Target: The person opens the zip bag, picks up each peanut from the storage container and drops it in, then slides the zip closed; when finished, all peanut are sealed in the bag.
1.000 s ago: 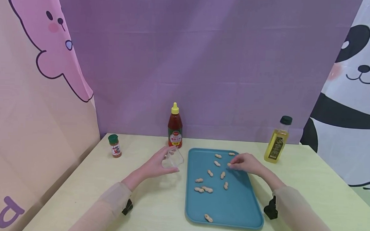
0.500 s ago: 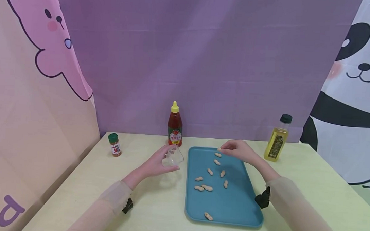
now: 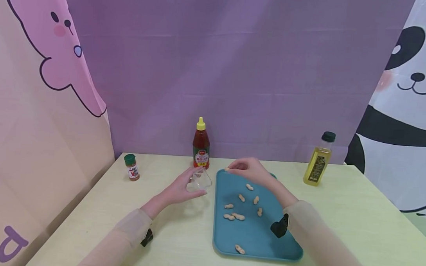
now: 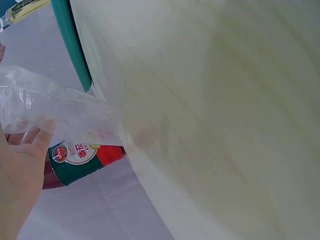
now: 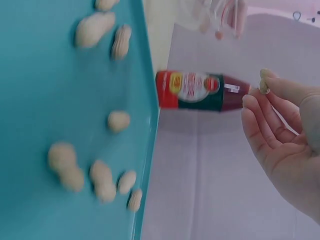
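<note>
My left hand point(image 3: 181, 188) holds a clear plastic bag point(image 3: 201, 180) above the table, left of the blue tray point(image 3: 258, 238). In the left wrist view the crinkled bag point(image 4: 55, 102) hangs over the fingers. Between thumb and fingertips, my right hand point(image 3: 255, 173) pinches a peanut point(image 5: 264, 82), above the tray's far left corner. Several unshelled peanuts lie scattered on the tray, among them one peanut point(image 3: 240, 249) near its front edge. What is inside the bag cannot be made out.
A ketchup bottle point(image 3: 201, 150) with a yellow cap stands behind the bag. At the back left is a small green-capped spice jar point(image 3: 133, 171), and at the back right an oil bottle point(image 3: 317, 166). A purple cloth point(image 3: 236, 71) hangs behind the table.
The right hand has lifted a peanut from the tray's right side and carried it left toward the bag. My left hand and the bag have stayed in place.
</note>
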{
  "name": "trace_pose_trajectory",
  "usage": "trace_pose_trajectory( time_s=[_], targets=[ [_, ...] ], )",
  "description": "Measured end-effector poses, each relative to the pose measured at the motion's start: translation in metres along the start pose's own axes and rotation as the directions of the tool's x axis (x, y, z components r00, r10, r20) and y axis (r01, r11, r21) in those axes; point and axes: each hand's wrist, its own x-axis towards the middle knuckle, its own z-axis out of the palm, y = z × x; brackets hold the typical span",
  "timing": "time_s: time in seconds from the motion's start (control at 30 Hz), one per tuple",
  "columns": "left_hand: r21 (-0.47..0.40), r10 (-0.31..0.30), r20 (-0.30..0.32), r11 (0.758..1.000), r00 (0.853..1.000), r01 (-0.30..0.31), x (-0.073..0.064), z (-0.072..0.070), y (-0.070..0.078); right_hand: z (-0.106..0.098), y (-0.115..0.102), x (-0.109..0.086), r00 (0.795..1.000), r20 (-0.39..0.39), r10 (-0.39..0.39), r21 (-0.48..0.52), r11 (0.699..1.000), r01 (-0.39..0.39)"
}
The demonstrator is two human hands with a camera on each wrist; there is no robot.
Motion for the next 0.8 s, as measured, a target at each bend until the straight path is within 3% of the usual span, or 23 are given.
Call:
trace_pose_trajectory(
  time_s=[0.2,0.5,0.8],
  targets=[
    [-0.007,-0.012,0.010,1.000,1.000,0.012,-0.001,0.000,0.000,0.019,-0.013,0.013,0.999,0.027,-0.023,-0.001,1.000,0.024],
    [0.000,-0.006,0.026,1.000,1.000,0.006,-0.002,0.000,0.004,0.043,-0.026,0.022,0.999,0.052,0.006,0.014,1.000,-0.007],
    [-0.012,-0.004,0.017,1.000,1.000,0.004,-0.002,0.001,0.005,0.056,-0.031,0.026,0.999,0.016,0.032,-0.022,0.999,-0.031]
  ],
)
